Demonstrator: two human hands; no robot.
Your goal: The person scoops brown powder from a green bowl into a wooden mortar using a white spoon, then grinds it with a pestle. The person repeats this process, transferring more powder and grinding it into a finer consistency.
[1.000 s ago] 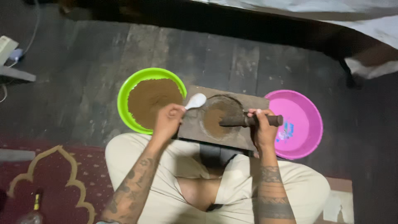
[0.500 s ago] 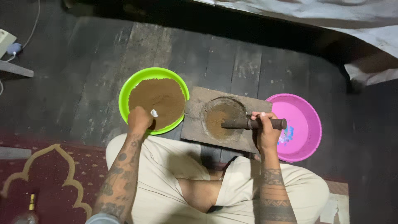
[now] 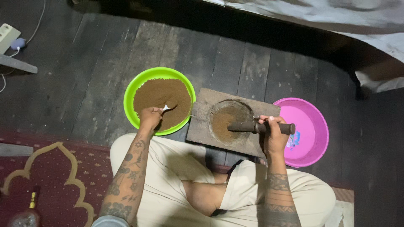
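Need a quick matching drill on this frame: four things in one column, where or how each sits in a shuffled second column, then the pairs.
Things
1. green bowl
2. pink bowl
3. pestle
4. spoon

Places or states
A. lies across the hollow of the wooden block, gripped by the right hand
B. holds no powder, at the right end of the block
C. held by the left hand over the brown powder
D. filled with brown powder, left of the block

Pairs: 1-D, 2-B, 3-A, 4-C
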